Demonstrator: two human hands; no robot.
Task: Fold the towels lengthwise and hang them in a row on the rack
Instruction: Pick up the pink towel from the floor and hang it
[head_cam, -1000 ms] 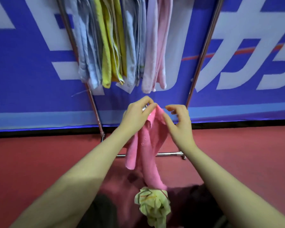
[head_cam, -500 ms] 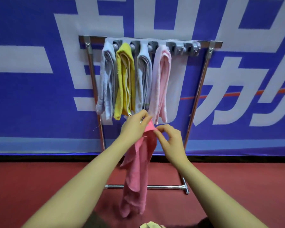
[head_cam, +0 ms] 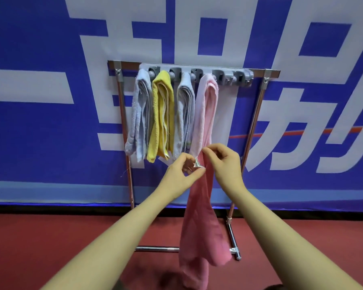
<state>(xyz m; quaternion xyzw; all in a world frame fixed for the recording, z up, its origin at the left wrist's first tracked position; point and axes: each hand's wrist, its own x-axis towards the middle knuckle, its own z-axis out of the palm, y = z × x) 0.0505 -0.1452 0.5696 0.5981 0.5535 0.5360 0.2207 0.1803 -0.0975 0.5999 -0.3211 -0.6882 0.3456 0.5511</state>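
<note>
A dark pink towel hangs long and narrow in front of the rack, its lower end near the floor. My left hand pinches its top corner by a small white label. My right hand pinches the towel's top edge just to the right. Behind stands the metal rack with a grey clip strip along its top bar. Several folded towels hang there side by side: a light blue towel, a yellow towel, a grey-blue towel and a pale pink towel. The clips at the strip's right end hold nothing.
A blue banner with large white characters forms the wall right behind the rack. The floor is red. The rack's foot bar lies low on the floor in front of me.
My view has tilted up, bringing the rack's top bar into sight. Both hands have lifted the dark pink towel clear of the pile below and shifted their pinch along its top edge.
</note>
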